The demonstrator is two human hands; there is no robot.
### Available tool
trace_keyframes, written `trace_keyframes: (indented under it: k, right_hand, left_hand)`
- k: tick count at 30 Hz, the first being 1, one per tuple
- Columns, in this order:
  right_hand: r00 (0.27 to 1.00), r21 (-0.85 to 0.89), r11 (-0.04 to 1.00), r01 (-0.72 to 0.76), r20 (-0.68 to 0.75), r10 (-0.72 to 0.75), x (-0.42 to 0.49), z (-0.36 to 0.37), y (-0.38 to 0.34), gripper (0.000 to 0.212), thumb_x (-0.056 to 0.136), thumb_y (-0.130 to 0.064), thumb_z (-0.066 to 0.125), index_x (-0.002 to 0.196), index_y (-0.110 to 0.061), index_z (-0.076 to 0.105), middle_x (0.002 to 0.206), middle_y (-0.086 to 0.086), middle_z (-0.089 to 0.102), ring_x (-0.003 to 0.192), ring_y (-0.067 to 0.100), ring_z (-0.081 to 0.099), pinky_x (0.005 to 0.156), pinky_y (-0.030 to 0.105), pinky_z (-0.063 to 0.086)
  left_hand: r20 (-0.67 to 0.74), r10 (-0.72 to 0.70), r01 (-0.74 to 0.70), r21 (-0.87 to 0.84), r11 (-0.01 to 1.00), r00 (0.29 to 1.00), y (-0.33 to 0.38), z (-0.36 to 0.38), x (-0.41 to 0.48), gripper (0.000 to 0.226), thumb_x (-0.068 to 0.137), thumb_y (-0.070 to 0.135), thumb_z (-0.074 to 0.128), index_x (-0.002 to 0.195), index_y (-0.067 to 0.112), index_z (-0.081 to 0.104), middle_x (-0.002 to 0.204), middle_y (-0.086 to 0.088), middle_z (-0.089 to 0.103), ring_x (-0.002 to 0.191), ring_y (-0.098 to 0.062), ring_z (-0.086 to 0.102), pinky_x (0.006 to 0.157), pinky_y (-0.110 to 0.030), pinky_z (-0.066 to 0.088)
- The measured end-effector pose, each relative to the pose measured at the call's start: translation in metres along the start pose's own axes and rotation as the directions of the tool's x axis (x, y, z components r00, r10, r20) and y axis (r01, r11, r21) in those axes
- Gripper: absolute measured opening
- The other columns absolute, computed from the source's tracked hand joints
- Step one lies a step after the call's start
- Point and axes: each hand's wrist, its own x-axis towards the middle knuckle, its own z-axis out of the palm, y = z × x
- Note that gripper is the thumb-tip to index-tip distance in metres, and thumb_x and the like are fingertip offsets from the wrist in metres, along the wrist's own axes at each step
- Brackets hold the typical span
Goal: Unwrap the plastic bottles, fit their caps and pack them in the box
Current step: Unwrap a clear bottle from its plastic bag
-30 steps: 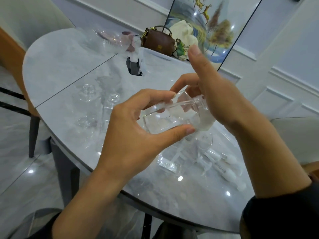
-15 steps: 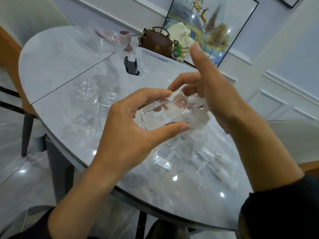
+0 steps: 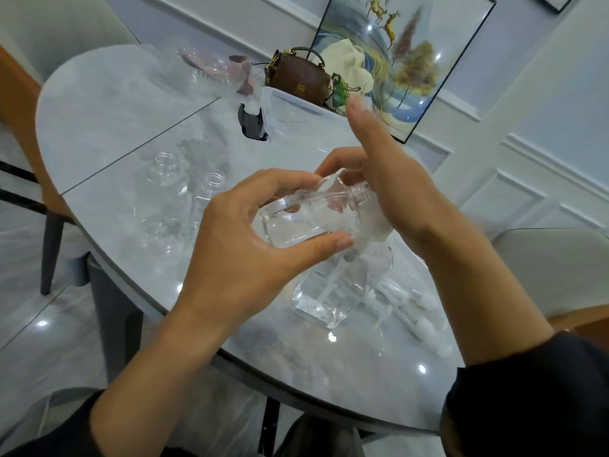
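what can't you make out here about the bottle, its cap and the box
Head view, white bit by the bottle neck: right hand hides it; wrap or cap, unclear.
Head view, box contents: clear walls, glare, that hand crosses it.
Head view, pumps: blurred, count unclear.

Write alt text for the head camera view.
Above a grey marble table, the left hand holds a clear plastic bottle on its side while the right hand curls round its neck end. Two uncapped bottles stand at left; a clear box sits behind.
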Motion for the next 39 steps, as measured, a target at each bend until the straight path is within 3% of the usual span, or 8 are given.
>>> trace_keyframes:
  k: [7, 11, 14, 20, 26, 35, 39]
  right_hand:
    - [1.0, 0.021, 1.0, -0.001, -0.003, 0.001, -0.003, -0.002, 0.002, 0.085, 0.097, -0.078, 0.015, 0.082, -0.026, 0.08, 0.095, -0.001, 0.074, 0.096, 0.018, 0.069, 0.102, 0.051, 0.048]
    - [1.0, 0.013, 1.0, 0.006, 0.003, -0.006, 0.001, -0.009, -0.002, 0.085, 0.097, -0.077, 0.014, 0.084, -0.025, 0.08, 0.09, -0.001, 0.075, 0.092, 0.016, 0.069, 0.092, 0.041, 0.049]
    - [0.999, -0.003, 1.0, 0.015, 0.034, -0.015, 0.004, -0.018, -0.001, 0.088, 0.095, -0.08, 0.011, 0.084, -0.026, 0.079, 0.091, 0.0, 0.077, 0.093, 0.018, 0.072, 0.093, 0.042, 0.048]
    - [0.997, -0.029, 0.997, 0.072, 0.019, -0.071, 0.005, -0.017, -0.001, 0.087, 0.096, -0.076, 0.008, 0.088, -0.026, 0.079, 0.093, -0.002, 0.077, 0.094, 0.012, 0.07, 0.079, 0.029, 0.04]
    - [0.996, 0.0, 0.996, 0.088, -0.016, -0.088, 0.005, -0.002, 0.004, 0.087, 0.095, -0.08, 0.009, 0.084, -0.03, 0.079, 0.089, -0.003, 0.075, 0.091, 0.014, 0.069, 0.089, 0.041, 0.049]
    - [0.999, 0.002, 0.999, 0.046, 0.0, -0.046, 0.005, 0.003, 0.004, 0.087, 0.098, -0.075, 0.007, 0.086, -0.029, 0.079, 0.095, -0.002, 0.072, 0.095, 0.013, 0.065, 0.089, 0.037, 0.045]
    - [0.998, 0.015, 0.999, 0.048, 0.03, -0.048, 0.006, -0.002, 0.003, 0.091, 0.094, -0.081, 0.004, 0.086, -0.03, 0.079, 0.096, 0.001, 0.074, 0.098, 0.02, 0.068, 0.098, 0.048, 0.047]
  left_hand:
    - [0.014, 0.004, -0.004, 0.025, 1.0, 1.0, 0.002, 0.002, -0.002, 0.054, 0.067, 0.055, 0.088, 0.117, 0.041, 0.07, 0.11, 0.028, 0.072, 0.112, 0.008, 0.064, 0.086, 0.0, 0.043]
    - [-0.001, 0.002, -0.002, 0.02, 1.0, 1.0, 0.003, 0.001, -0.002, 0.052, 0.067, 0.058, 0.086, 0.115, 0.049, 0.066, 0.107, 0.041, 0.067, 0.113, 0.017, 0.06, 0.084, 0.004, 0.04]
    - [0.0, 0.013, -0.013, 0.025, 1.0, 1.0, 0.002, 0.0, -0.001, 0.054, 0.066, 0.061, 0.084, 0.115, 0.05, 0.066, 0.107, 0.047, 0.064, 0.113, 0.02, 0.059, 0.083, 0.005, 0.04]
    - [-0.006, 0.018, -0.018, 0.004, 1.0, 1.0, 0.001, -0.001, 0.0, 0.059, 0.063, 0.061, 0.085, 0.118, 0.046, 0.069, 0.11, 0.033, 0.071, 0.113, 0.014, 0.063, 0.085, 0.003, 0.043]
    - [-0.005, 0.067, -0.067, 0.036, 0.997, 0.998, 0.002, -0.001, 0.0, 0.055, 0.067, 0.059, 0.085, 0.117, 0.052, 0.064, 0.112, 0.029, 0.069, 0.114, 0.008, 0.063, 0.089, -0.003, 0.046]
    - [0.007, 0.05, -0.05, 0.059, 0.997, 0.999, -0.001, -0.004, -0.001, 0.053, 0.066, 0.062, 0.084, 0.114, 0.056, 0.063, 0.111, 0.036, 0.066, 0.115, 0.014, 0.06, 0.085, 0.003, 0.041]
    - [-0.011, 0.038, -0.038, 0.042, 0.998, 0.999, -0.001, -0.003, -0.001, 0.053, 0.064, 0.062, 0.085, 0.114, 0.054, 0.066, 0.113, 0.033, 0.069, 0.116, 0.009, 0.062, 0.086, -0.003, 0.048]
